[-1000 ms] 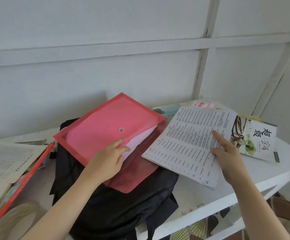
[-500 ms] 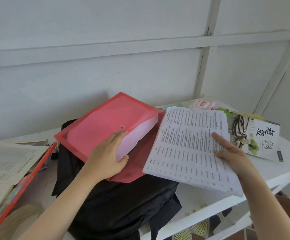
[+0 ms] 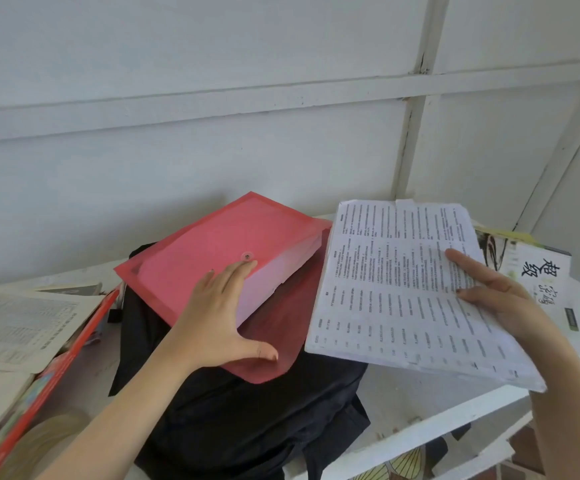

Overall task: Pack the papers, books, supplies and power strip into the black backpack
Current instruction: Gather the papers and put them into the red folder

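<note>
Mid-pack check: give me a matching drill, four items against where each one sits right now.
1. red translucent plastic folder
2. black fabric backpack
3. white printed paper stack
4. white-and-green paperback book

a. held in the right hand
b. under the folder, on the white table
c. flat at far right, behind the papers
d. beneath the left hand, fingers straight

Pairs: 1-d, 2-b, 3-a, 4-c
</note>
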Demonstrator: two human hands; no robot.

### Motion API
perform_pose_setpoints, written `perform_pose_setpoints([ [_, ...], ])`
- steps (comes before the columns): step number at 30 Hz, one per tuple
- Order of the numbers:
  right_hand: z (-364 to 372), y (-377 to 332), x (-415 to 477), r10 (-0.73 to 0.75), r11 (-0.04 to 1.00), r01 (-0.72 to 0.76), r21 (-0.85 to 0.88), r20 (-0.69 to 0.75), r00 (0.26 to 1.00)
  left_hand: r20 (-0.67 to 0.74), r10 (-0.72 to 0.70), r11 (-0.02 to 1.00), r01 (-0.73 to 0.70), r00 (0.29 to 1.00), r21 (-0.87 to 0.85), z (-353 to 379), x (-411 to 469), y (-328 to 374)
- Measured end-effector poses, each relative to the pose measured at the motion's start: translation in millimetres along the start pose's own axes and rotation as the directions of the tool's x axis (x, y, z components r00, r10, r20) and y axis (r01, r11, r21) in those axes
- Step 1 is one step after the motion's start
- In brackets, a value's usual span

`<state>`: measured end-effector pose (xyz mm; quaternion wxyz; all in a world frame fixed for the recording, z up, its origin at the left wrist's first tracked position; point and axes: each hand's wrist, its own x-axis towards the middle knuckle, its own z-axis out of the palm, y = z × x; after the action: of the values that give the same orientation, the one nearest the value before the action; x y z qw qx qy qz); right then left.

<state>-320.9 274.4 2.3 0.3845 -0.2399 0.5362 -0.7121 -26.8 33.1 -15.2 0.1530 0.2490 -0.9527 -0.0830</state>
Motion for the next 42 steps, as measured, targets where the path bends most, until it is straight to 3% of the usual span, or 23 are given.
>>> perform_pose_setpoints([
  [5,-14,-14,9,0.015,1.000,-0.014,-0.018,0.084,0.996,0.041,-0.031,0.987,0.024,0.999,0.161,7,-6,-2],
  [7,-13,-19,11,0.047,0.991,-0.027,-0.133,0.151,0.987,0.031,-0.049,0.982,0.043,0.998,0.184,8,-5,1],
  [9,-12,-18,16,0.101,0.980,-0.060,-0.189,0.215,0.971,0.021,-0.065,0.975,0.059,0.998,0.214,7,-2,3],
  [12,-5,-14,22,0.232,0.969,-0.199,-0.144,0.266,0.936,0.005,-0.082,0.967,0.078,0.997,0.244,8,5,6],
  [15,-1,-10,24,0.248,0.949,-0.170,-0.265,0.297,0.922,0.000,-0.116,0.962,0.112,0.993,0.250,8,11,9],
  [21,2,-8,35,0.250,0.909,-0.143,-0.392,0.236,0.939,-0.009,-0.165,0.953,0.161,0.986,0.258,8,20,16],
  [28,18,-11,36,0.210,0.940,-0.126,-0.316,0.248,0.946,-0.004,-0.148,0.946,0.143,0.989,0.291,12,24,18],
  [33,29,-14,42,0.243,0.900,-0.133,-0.414,0.225,0.944,-0.006,-0.105,0.954,0.103,0.994,0.282,9,20,21],
  [38,43,-16,49,0.240,0.841,-0.135,-0.524,0.137,0.961,0.039,-0.066,0.959,0.053,0.997,0.280,6,15,26],
  [42,61,-14,49,0.192,0.870,-0.149,-0.471,0.044,0.980,0.090,-0.033,0.951,0.003,0.995,0.310,0,8,30],
])
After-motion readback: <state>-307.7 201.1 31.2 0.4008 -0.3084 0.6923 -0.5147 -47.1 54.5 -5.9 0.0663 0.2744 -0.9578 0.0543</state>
